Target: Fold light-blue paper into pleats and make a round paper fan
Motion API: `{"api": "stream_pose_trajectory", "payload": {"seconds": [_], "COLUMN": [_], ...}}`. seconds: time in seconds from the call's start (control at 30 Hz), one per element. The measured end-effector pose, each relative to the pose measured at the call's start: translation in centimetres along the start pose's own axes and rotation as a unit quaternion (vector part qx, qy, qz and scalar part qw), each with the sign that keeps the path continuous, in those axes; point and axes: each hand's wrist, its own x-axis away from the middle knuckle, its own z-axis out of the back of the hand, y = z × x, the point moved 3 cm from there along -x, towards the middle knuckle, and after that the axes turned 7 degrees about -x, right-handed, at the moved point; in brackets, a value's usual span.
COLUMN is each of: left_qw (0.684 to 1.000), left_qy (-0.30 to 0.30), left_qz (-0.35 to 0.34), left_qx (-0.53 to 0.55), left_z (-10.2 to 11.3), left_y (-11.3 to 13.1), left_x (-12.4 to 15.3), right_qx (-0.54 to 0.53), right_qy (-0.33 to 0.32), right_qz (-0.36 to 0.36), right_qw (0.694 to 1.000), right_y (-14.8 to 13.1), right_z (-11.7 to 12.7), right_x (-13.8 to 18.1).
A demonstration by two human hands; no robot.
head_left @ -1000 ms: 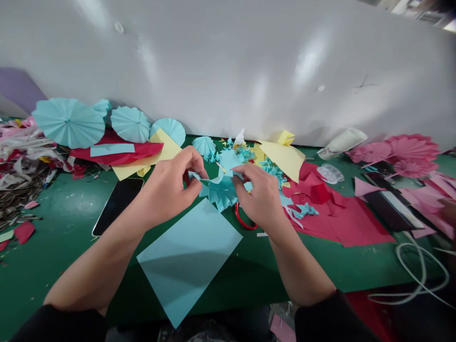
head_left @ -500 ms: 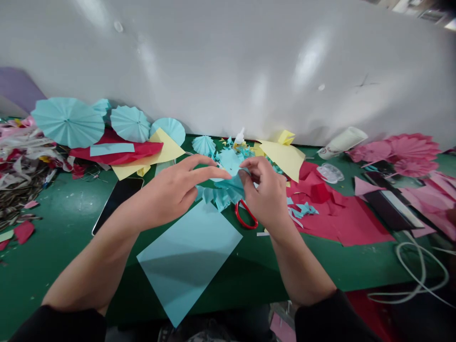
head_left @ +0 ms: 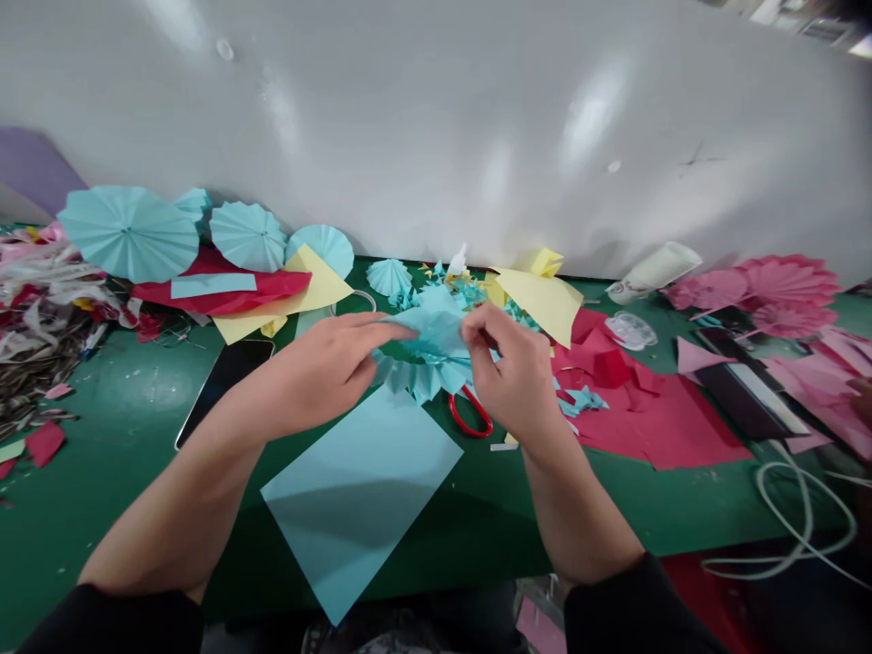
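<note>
Both hands work a pleated light-blue paper piece (head_left: pixel 428 350) held above the green table (head_left: pixel 115 418). My left hand (head_left: pixel 327 363) has its fingers stretched along the paper's left edge, thumb under it. My right hand (head_left: pixel 514 372) pinches the paper's right side between thumb and forefinger. A flat light-blue square sheet (head_left: pixel 358 495) lies on the table just below the hands. Red-handled scissors (head_left: pixel 470 413) lie partly hidden under my right hand.
Light-blue paper fans (head_left: pixel 129 232) line the back left over red and yellow sheets. A dark phone (head_left: pixel 222 391) lies at left. Red paper (head_left: pixel 647 409) and pink fans (head_left: pixel 783 291) fill the right, with a white cable (head_left: pixel 804 518) and a tipped paper cup (head_left: pixel 654 271).
My left hand went from a pinch to stretched fingers on the paper. My right hand rose slightly and pinched the paper's right side, lifting the pleated piece higher.
</note>
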Motion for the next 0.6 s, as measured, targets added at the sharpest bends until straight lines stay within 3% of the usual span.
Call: {"api": "stream_pose_trajectory", "payload": {"seconds": [0.3,0.6], "left_qw": [1.000,0.991], "left_qy": [0.003,0.110], "left_qz": [0.011,0.062], "left_qx": [0.012,0.032], "left_z": [0.42,0.77], "left_y": [0.07,0.92], "left_x": [-0.17,-0.61], "right_qx": [-0.010,0.029], "right_qy": [0.035,0.085], "right_qz": [0.041,0.081], "right_qw": [0.999,0.993], "right_y": [-0.15,-0.48], "right_z": [0.33,0.33], "right_x": [0.17,0.31]}}
